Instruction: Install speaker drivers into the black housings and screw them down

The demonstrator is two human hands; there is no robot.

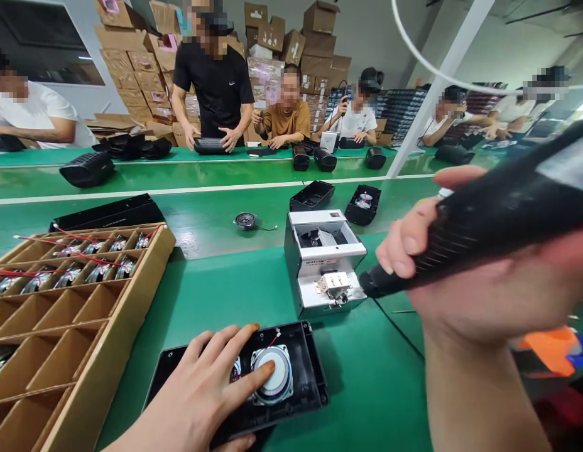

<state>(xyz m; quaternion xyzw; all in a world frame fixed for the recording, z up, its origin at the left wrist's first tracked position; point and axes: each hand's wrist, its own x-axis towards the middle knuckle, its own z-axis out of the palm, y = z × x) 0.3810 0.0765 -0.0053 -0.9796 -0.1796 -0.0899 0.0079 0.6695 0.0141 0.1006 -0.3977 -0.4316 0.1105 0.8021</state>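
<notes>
A black plastic speaker housing [303,370] lies open side up on the green mat in front of me. My left hand [216,370] grips it from the left, fingers across the top edge and thumb pressing a round speaker driver [272,371] inside. A second driver is mostly covered by my fingers. My right hand [442,270] is wrapped around a black electric screwdriver [465,226], raised and angled down to the left. Its tip is at the front outlet of a grey-white screw feeder [326,260]; whether a screw sits on the bit I cannot tell.
At left stands a cardboard divider box [131,295] holding several wired drivers. One loose driver [245,221] lies beyond the mat. Two black housings [363,204] sit behind the feeder. Several people work across the green conveyor [201,176]. A dark cord [399,329] runs right of the feeder.
</notes>
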